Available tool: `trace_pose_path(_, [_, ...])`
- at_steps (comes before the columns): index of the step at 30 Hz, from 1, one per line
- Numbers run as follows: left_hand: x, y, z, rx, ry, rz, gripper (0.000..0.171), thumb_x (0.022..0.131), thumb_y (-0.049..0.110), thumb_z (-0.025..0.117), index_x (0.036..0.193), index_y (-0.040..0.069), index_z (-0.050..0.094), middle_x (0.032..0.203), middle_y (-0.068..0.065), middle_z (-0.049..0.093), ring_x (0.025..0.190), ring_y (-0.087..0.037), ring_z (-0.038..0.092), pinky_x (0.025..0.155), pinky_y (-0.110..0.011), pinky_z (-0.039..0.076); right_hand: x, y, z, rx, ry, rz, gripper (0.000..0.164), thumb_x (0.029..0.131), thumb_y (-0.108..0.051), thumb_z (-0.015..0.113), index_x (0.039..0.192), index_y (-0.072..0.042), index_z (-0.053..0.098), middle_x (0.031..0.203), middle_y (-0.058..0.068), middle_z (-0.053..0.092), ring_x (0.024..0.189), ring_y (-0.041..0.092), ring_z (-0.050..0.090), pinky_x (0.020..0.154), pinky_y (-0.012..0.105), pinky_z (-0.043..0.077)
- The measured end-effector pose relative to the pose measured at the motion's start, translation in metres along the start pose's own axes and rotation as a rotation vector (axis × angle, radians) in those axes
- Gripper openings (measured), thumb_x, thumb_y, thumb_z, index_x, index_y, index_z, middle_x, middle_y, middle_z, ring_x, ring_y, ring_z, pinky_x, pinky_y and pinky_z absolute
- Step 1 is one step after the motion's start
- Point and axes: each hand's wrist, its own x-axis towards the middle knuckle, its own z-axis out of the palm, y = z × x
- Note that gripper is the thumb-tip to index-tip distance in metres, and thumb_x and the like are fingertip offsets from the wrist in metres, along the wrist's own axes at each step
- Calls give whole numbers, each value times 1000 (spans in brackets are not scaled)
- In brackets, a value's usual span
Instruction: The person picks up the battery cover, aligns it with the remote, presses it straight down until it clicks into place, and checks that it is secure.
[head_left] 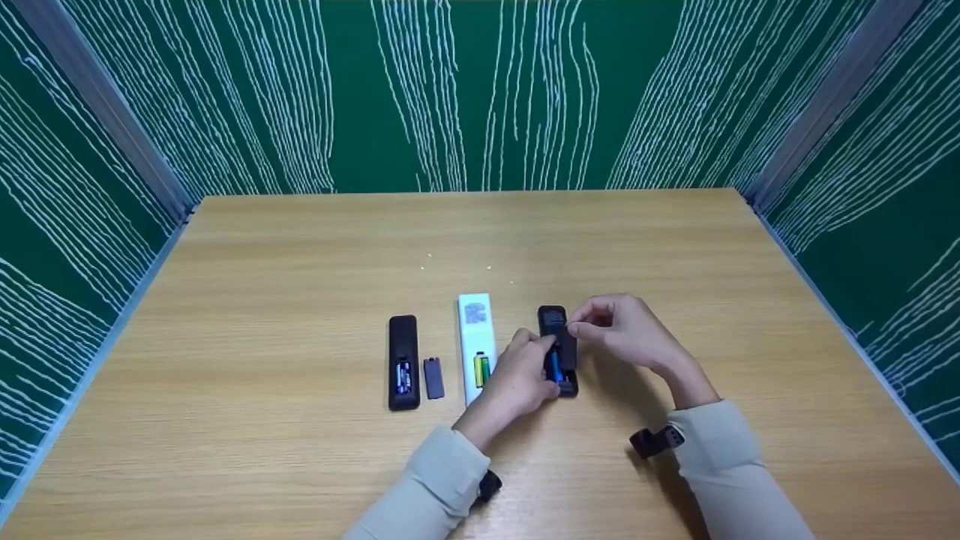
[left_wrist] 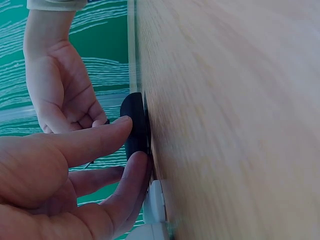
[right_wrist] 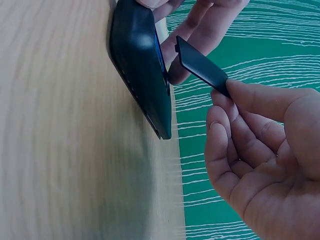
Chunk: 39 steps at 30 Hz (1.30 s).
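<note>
A black remote control [head_left: 552,321] lies back side up on the table, blue batteries [head_left: 556,366] showing in its compartment. My left hand [head_left: 517,375] steadies it, thumb at the near end and fingers along its left side. In the left wrist view, thumb and fingers grip the edges of the remote [left_wrist: 134,107]. With thumb and fingertips, my right hand [head_left: 626,330] pinches one end of a thin black battery cover [right_wrist: 202,66]. The cover is tilted over the remote's right side, its tabbed end near the open compartment.
Left of my left hand lies a white remote [head_left: 466,337] with green and yellow batteries exposed. Farther left are another black remote [head_left: 403,337] with batteries in its open compartment and a loose dark cover [head_left: 433,378]. Small white specks dot the wooden table [head_left: 300,300] behind them.
</note>
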Motion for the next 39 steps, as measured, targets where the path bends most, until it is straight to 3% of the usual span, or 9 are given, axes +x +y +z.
trace_pose_path(7, [-1, -2, -1, -3, 8, 30, 74, 84, -4, 85, 152, 4, 57, 135, -13, 56, 111, -23, 59, 104, -34, 54, 0, 0, 2, 10, -18, -16, 9, 100, -16, 75, 100, -9, 80, 89, 5, 73, 82, 20, 59, 70, 23, 48])
trace_pose_path(18, [-1, -1, -1, -13, 11, 21, 74, 84, -3, 85, 152, 8, 58, 135, -11, 56, 110, -23, 59, 104, -35, 55, 0, -1, 3, 17, -41, -26, 8, 99, -15, 75, 100, -9, 80, 90, 5, 74, 85, 19, 60, 74, 23, 48])
trace_pose_path(25, [0, -1, 0, -27, 8, 7, 75, 85, -4, 84, 154, 5, 55, 137, -11, 55, 112, -22, 59, 106, -34, 54, 0, 1, 4, 24, -62, -37, 7, 99, -14, 75, 99, -9, 79, 92, 7, 75, 86, 20, 60, 78, 24, 48])
trace_pose_path(39, [-2, -2, -1, 15, 34, 50, 72, 83, -2, 85, 150, 1, 59, 135, -15, 57, 115, -27, 61, 108, -37, 53, 3, 5, 7, 8, -74, -42, 6, 98, -9, 74, 96, -9, 80, 89, 3, 75, 83, 17, 62, 75, 22, 49])
